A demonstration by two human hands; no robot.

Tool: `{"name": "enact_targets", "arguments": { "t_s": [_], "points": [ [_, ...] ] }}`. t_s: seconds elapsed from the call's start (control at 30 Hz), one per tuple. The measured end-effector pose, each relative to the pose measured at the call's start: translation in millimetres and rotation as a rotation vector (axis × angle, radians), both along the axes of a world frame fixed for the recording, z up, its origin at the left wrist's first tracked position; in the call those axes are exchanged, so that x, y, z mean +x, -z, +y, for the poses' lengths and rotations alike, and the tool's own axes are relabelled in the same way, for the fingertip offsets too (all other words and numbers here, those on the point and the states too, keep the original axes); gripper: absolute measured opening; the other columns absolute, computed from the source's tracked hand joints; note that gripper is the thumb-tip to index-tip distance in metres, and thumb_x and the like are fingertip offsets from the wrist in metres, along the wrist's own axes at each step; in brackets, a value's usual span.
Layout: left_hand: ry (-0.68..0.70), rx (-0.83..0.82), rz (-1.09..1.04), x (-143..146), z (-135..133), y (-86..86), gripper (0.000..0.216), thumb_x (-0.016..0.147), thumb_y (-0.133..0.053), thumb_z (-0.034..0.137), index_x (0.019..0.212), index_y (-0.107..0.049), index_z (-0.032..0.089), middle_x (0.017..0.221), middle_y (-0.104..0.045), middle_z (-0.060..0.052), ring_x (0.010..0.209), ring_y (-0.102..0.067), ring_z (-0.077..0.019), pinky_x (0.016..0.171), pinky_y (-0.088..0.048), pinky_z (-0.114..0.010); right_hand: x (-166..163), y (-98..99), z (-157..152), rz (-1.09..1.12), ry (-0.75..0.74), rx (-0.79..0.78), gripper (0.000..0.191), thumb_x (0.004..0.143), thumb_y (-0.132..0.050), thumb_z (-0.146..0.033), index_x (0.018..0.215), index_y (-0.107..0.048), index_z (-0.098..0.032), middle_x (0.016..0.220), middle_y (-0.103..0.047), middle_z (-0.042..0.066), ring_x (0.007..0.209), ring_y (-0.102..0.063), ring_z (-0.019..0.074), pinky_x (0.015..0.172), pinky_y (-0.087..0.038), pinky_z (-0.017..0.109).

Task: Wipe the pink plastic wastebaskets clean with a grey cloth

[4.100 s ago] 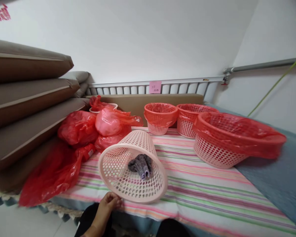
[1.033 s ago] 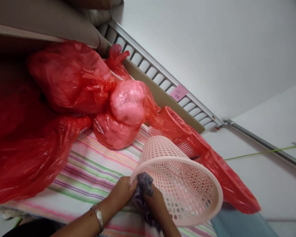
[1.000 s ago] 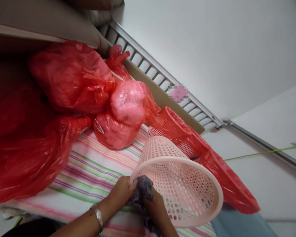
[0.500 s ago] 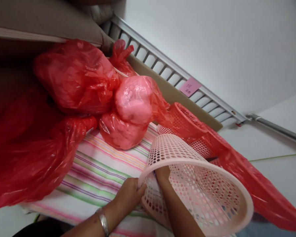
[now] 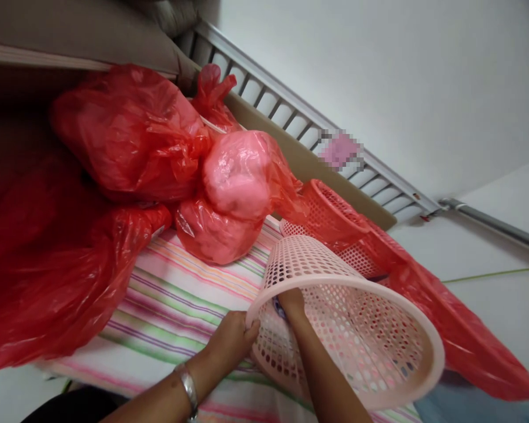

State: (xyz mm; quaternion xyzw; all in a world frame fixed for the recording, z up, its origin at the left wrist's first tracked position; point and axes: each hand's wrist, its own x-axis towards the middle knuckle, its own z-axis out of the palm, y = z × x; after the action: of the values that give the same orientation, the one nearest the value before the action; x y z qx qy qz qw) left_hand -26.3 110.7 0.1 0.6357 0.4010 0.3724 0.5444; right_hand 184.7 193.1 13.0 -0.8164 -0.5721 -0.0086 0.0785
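Observation:
A pale pink perforated plastic basket [image 5: 321, 258] lies tipped on its side on the striped sheet, its mouth facing me. My left hand [image 5: 233, 335], below a silver bracelet, is closed on the left of its rim, with the thumb inside. Deep in the basket is my right hand [image 5: 292, 302], curled, its fingertips hidden. Against its palm side shows a small bluish patterned bit [image 5: 278, 306], too little of it to name.
Several tied red plastic bags [image 5: 132, 135] with soft contents sit along the back left. Behind the held basket, another pink basket [image 5: 335, 200] is partly covered by a long red plastic bag [image 5: 458, 317]. A white radiator [image 5: 268, 103] lines the wall. The striped sheet [image 5: 171, 299] spreads beneath.
My right hand has turned slightly inside the basket, and the bluish bit beside it shows more. The basket's mouth has shifted a little up and left; my left hand keeps its hold.

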Motion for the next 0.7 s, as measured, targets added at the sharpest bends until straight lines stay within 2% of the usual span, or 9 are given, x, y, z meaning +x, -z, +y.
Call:
{"name": "enact_targets", "arguments": {
  "t_s": [0.13,0.27,0.37,0.47,0.57,0.63,0.7],
  "points": [
    [-0.010,0.053,0.015,1,0,-4.1,0.044,0.086,-0.037,0.037,0.069,-0.068,0.009,0.063,-0.066,-0.008,0.059,-0.056,-0.0170,0.055,-0.036,-0.024,-26,-4.6,-60,0.031,0.003,-0.030,0.038,0.077,-0.046,-0.026,0.111,-0.060,-0.017,0.103,-0.068,0.009,0.095,-0.064,0.0228,0.082,-0.047,0.029],
    [-0.031,0.054,0.026,0,2,-5.4,0.047,0.086,-0.036,0.037,0.069,-0.069,0.009,0.065,-0.067,-0.010,0.059,-0.057,-0.0179,0.056,-0.037,-0.025,-47,2.2,-136,0.192,-0.122,0.009,0.047,0.075,-0.045,-0.026,0.121,-0.055,-0.019,0.118,-0.062,0.009,0.110,-0.057,0.0216,0.094,-0.042,0.030],
    [-0.044,0.053,0.046,-2,1,-4.6,0.045,0.085,-0.038,0.037,0.068,-0.069,0.009,0.062,-0.066,-0.009,0.058,-0.056,-0.0177,0.056,-0.036,-0.025,-51,7.7,-168,0.253,-0.113,0.003,0.050,0.075,-0.044,-0.025,0.124,-0.053,-0.017,0.121,-0.061,0.010,0.113,-0.055,0.0225,0.096,-0.042,0.033],
    [-0.040,0.052,0.042,-4,0,-3.4,0.044,0.085,-0.038,0.037,0.070,-0.069,0.010,0.066,-0.068,-0.009,0.061,-0.058,-0.0178,0.057,-0.037,-0.025,-51,6.3,-154,0.190,-0.142,0.019,0.052,0.075,-0.043,-0.024,0.126,-0.051,-0.014,0.125,-0.057,0.012,0.118,-0.051,0.0228,0.100,-0.038,0.033],
    [-0.030,0.053,0.038,-6,0,-2.4,0.042,0.085,-0.039,0.037,0.074,-0.070,0.010,0.070,-0.069,-0.009,0.064,-0.060,-0.0184,0.059,-0.039,-0.025,-49,1.0,-105,0.094,-0.094,0.017,0.053,0.079,-0.042,-0.028,0.130,-0.047,-0.015,0.125,-0.058,0.012,0.114,-0.054,0.0231,0.095,-0.041,0.034],
    [-0.025,0.050,0.045,-7,1,-2.1,0.041,0.084,-0.040,0.036,0.075,-0.070,0.010,0.070,-0.069,-0.009,0.064,-0.060,-0.0187,0.059,-0.039,-0.025,-45,-1.0,-67,0.011,0.051,-0.032,0.049,0.083,-0.041,-0.034,0.127,-0.049,-0.016,0.116,-0.062,0.012,0.102,-0.061,0.0245,0.084,-0.046,0.035],
    [-0.022,0.045,0.058,-8,3,-2.1,0.040,0.084,-0.040,0.035,0.073,-0.070,0.010,0.068,-0.068,-0.009,0.063,-0.059,-0.0183,0.056,-0.038,-0.024,-39,-0.6,-34,-0.041,0.114,-0.053,0.043,0.085,-0.039,-0.036,0.119,-0.055,-0.016,0.109,-0.065,0.013,0.098,-0.062,0.0260,0.079,-0.047,0.035]
  ]
}}
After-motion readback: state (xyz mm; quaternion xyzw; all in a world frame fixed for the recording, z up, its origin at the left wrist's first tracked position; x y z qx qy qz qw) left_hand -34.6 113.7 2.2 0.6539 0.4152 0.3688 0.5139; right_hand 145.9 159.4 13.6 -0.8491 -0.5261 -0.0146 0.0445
